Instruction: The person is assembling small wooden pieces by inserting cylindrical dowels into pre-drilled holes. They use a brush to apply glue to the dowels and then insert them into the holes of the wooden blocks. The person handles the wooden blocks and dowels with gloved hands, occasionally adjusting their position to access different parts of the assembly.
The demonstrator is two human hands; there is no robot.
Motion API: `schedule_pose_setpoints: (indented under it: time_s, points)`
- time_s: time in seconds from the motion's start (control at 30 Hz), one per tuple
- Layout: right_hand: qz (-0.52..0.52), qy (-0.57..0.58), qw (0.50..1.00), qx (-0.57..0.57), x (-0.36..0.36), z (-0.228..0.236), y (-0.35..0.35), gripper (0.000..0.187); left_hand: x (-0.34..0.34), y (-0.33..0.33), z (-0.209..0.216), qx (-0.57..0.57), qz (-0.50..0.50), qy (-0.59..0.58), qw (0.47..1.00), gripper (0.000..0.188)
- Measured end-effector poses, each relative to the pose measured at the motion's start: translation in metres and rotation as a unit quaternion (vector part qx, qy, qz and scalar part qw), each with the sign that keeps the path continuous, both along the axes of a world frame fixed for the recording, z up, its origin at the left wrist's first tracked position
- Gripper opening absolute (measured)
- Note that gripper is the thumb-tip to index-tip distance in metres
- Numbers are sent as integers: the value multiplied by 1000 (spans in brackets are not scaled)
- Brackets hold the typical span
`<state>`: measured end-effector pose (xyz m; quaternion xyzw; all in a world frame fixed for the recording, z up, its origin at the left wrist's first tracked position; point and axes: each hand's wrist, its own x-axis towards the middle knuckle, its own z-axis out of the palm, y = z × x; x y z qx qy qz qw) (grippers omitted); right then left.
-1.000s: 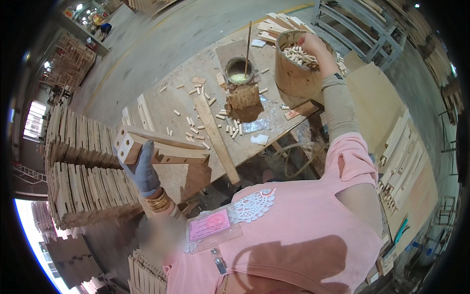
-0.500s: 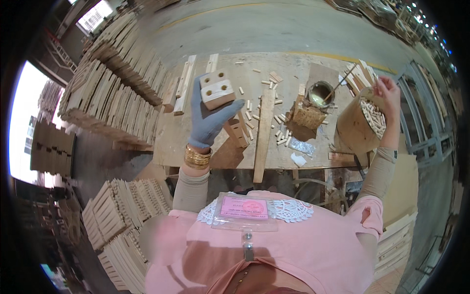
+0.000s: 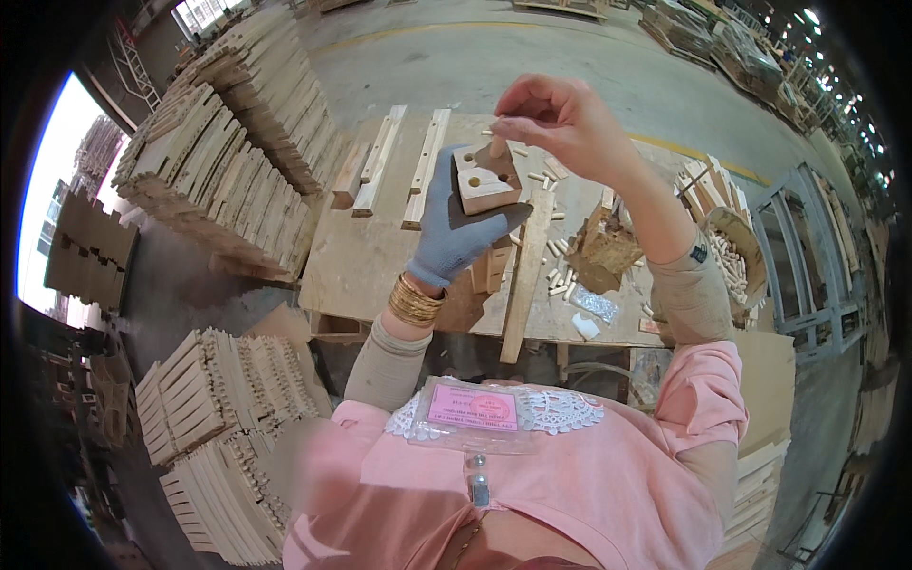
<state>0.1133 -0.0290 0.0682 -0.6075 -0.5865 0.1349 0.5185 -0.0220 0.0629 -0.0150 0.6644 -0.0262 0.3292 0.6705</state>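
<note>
My left hand (image 3: 451,228), in a grey-blue glove, is wrapped round a pale wooden block (image 3: 489,197) and holds it up above the table. Several round holes show in the block's upper face. My bare right hand (image 3: 562,122) reaches across to it with thumb and finger pinched at the top of a wooden dowel (image 3: 497,146). That dowel stands upright at the block's far right hole; how deep it sits I cannot tell. Beneath my right forearm, a wooden piece (image 3: 608,242) partly shows, and the glue pot on it is hidden.
Loose dowels (image 3: 560,280) lie scattered on the worktable (image 3: 356,275), near a long wooden strip (image 3: 528,275) and a small plastic bag (image 3: 594,302). At the right stands a bucket of dowels (image 3: 730,266). Drilled strips (image 3: 380,161) lie far left; stacked wood (image 3: 214,161) rises beyond the table's left edge.
My right hand has come left from the dowel bucket to the block, with a dowel now at one hole. My left hand has shifted a little right and tilted the block.
</note>
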Motion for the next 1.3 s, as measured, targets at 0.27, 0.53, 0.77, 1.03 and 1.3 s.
schedule_pose_setpoints:
  time_s: [0.27, 0.53, 0.77, 1.03, 1.3]
  points:
    - [-36, -240, 970, -10, -14, 18, 1, 12, 4, 9, -10, 98, 60, 14, 993, 59]
    - [-56, -300, 952, 33, -8, 4, 3, 15, 8, 7, -14, 92, 70, -20, 993, 54]
    - [-186, -101, 974, 86, 27, -28, -48, 36, 2, 16, -8, 33, 85, 37, 995, 58]
    - [-602, -129, 672, -412, 197, -132, -292, 23, 11, 4, -3, 20, 64, 50, 996, 57]
    - [-587, -146, 574, -552, 219, -183, -323, 27, 8, -3, -6, -61, 118, 46, 990, 61]
